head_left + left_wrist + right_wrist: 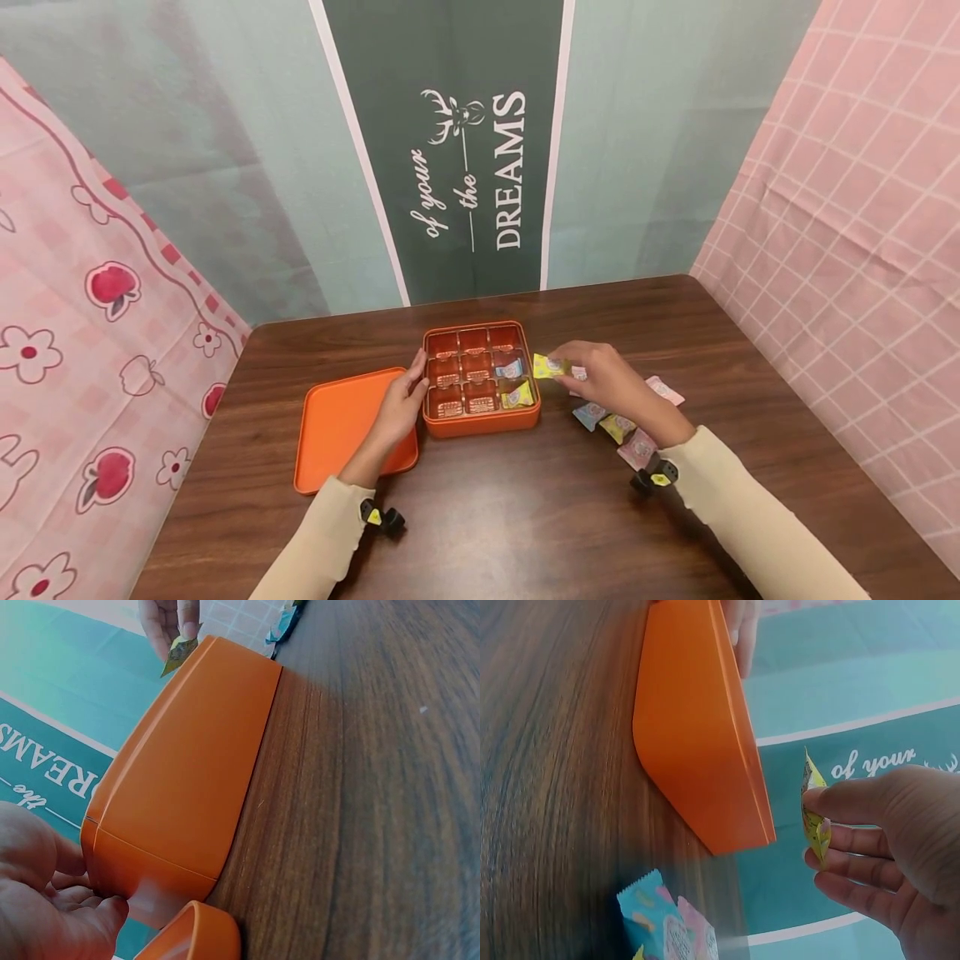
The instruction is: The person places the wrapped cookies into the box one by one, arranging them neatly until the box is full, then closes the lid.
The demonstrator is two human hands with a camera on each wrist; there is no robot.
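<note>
Inside orange box (482, 427), R side: blue pkt (512, 369), yellow pkt (517, 397)

my left sleeve (315, 546): long, plain cream | my right sleeve (757, 517): matching cream | my left wrist camera (391, 522): small, black, yellow label (374, 517) | my right wrist camera (642, 482): black, yellow label too

We see the head view softly lit, the table (495, 508) shining toward six o'clock; both wrist views look hazy, the left's orange box (180, 772) catching faint glare toward seven.
</note>
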